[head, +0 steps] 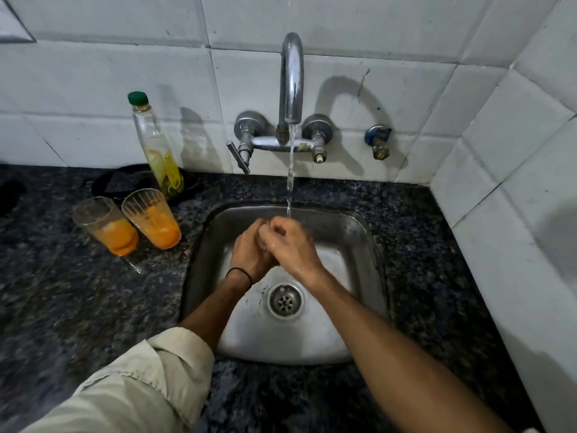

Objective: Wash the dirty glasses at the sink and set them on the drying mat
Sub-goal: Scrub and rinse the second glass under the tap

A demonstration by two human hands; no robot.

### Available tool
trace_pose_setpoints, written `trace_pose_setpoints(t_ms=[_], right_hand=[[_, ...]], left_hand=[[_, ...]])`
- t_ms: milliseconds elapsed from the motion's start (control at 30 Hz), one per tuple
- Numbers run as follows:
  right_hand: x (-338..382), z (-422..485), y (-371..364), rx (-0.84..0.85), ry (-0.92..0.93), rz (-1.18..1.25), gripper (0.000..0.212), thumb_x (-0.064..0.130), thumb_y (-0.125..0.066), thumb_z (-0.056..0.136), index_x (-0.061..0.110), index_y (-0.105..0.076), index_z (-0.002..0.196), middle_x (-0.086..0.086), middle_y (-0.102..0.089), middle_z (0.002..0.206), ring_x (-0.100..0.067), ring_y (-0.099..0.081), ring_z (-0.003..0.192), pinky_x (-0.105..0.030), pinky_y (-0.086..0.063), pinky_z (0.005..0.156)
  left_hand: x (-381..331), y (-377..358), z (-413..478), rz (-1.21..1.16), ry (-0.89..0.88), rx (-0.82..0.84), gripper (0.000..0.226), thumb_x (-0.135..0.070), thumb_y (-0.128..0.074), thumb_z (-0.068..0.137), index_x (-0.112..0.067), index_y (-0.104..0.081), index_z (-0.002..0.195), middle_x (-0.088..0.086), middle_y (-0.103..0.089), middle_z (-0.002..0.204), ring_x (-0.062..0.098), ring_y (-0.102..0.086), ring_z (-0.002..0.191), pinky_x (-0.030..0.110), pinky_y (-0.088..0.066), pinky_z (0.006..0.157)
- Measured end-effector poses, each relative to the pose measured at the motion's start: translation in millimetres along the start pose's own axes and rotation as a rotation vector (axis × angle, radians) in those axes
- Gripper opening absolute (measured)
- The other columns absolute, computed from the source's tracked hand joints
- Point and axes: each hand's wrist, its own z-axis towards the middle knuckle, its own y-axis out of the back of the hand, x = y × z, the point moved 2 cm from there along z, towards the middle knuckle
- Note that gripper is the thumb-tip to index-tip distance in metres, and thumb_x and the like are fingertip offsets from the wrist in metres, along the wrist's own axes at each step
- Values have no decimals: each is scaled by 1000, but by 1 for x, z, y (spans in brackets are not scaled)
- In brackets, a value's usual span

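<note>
Two dirty glasses stand on the dark granite counter left of the sink (359,232). Both the left glass (104,225) and the right glass (151,218) hold orange residue at the bottom. Over the steel basin, my left hand (249,250) and my right hand (292,245) are pressed together with curled fingers. Water (290,182) runs from the tap (292,79) onto them. No glass shows between my hands. A small pale wet patch sits where the palms meet.
A clear bottle with a green cap (156,145) and yellow liquid stands behind the glasses, by a dark round object (125,179). The drain (284,300) lies below my wrists. Tiled walls close the back and right. A spare valve (379,142) sticks out right of the tap.
</note>
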Motion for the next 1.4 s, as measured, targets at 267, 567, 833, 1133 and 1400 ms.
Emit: trace_pose_setpoints(t_ms=[267, 567, 833, 1133, 1400], right_hand=[[-29, -4, -11, -333, -539, 642, 36, 33, -65, 91, 17, -64, 60, -1, -61, 57, -14, -54, 52, -27, -42, 57], [-53, -28, -46, -243, -954, 1345, 27, 26, -47, 95, 9, -64, 83, -9, -69, 57, -22, -64, 62, -32, -53, 60], [-59, 1, -1, -243, -808, 862, 33, 26, -60, 94, 11, -57, 65, -3, -56, 45, -16, -48, 30, -19, -42, 36], [0, 8, 20, 115, 104, -284, 40, 31, -65, 86, 16, -57, 50, 0, -55, 48, -12, -49, 47, -30, -42, 52], [23, -9, 4, -169, -12, -483, 42, 47, -42, 102, 16, -66, 86, -6, -66, 84, -24, -60, 81, -39, -42, 87]], left_hand=[[-25, 7, -1, 676, 20, 303, 50, -47, -73, 74, -29, -53, 117, 2, -64, 116, 27, -61, 105, 45, -53, 86], [-45, 9, 9, 629, -122, 428, 46, -44, -82, 65, -35, -65, 107, -4, -66, 109, 20, -64, 95, 35, -54, 81], [-12, 15, 4, -34, 187, 432, 42, -34, -89, 66, -28, -68, 102, -7, -71, 88, 12, -66, 72, 29, -55, 64], [-3, 4, -13, -565, 223, 592, 36, 3, -76, 67, -12, -67, 98, 7, -74, 91, 20, -70, 91, 30, -58, 78], [-35, -13, -27, -243, 123, -67, 22, -16, -51, 99, -25, -50, 79, -4, -55, 68, 7, -53, 60, 23, -42, 52]])
